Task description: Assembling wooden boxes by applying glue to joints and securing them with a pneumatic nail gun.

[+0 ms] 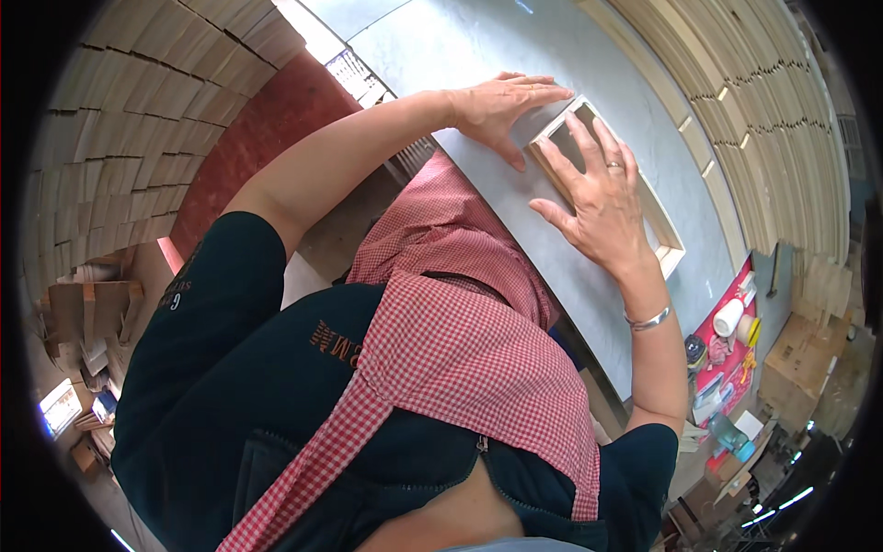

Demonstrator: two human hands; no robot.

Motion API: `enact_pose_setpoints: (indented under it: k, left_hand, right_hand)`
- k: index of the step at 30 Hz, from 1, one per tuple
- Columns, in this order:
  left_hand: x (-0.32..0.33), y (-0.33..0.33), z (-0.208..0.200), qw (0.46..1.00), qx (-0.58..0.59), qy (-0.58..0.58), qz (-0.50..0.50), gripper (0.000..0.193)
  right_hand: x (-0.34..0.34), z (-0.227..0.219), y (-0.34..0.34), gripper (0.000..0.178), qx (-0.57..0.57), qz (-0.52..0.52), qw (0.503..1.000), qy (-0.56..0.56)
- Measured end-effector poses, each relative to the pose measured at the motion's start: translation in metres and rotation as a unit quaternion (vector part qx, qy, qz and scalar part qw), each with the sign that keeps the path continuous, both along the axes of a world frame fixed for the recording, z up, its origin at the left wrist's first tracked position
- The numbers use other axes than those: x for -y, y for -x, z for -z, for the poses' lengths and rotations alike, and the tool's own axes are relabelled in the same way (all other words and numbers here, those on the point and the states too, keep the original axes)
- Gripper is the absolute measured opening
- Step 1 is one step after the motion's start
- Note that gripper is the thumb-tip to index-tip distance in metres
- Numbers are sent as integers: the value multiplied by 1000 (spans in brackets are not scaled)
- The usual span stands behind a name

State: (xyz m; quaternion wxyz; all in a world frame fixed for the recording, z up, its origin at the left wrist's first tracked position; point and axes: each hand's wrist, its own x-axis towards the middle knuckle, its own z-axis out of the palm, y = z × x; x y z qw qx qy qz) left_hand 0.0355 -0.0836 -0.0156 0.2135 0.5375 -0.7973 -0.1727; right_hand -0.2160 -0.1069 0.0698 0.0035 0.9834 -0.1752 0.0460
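1. Across the upper right runs the pale grey worktable point(478, 46), spread beneath both hands.
2. Wood everywhere: a tall bank of pale stacked pieces point(138, 129) rises on the left, with rows of pale strips point(763, 120) curving along the table's far right.
3. Next, the red-and-white checked apron point(478, 340), over a dark top.
4. And here's the pale wooden frame point(657, 216), a long hollow rectangle lying slantwise on the table!
5. Right hand point(602, 207): spread wide above the frame, gripping nothing; whether fingertips touch it, I can't tell.
6. Left hand point(501, 112): fingers stretched, thumb apart, grasping nothing, just beside the frame's upper end; contact unclear.
7. Silver bangle point(648, 319) on the right wrist, ring point(614, 165) on a finger.
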Motion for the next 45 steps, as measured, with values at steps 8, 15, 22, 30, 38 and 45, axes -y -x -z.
enact_pose_setpoints:
  k: [8,15,22,30,38,45]
  left_hand:
    - [4,6,-1,1000,-17,6,12,131]
    - [16,12,-3,999,27,20,37,125]
    - [12,11,-28,992,-19,-124,-17,120]
    - [23,15,-20,991,-34,-69,107,124]
    - [9,1,-23,976,-94,-196,-1,124]
    - [16,-2,-16,990,-36,-135,19,124]
  right_hand:
    - [-21,-18,65,70,-68,47,996,26]
    - [-43,-27,126,59,1,119,992,-41]
    - [-28,-21,236,40,195,312,930,-15]
    - [22,45,502,30,87,693,701,144]
    - [87,88,516,22,93,755,647,54]
    - [28,44,491,29,174,805,566,40]
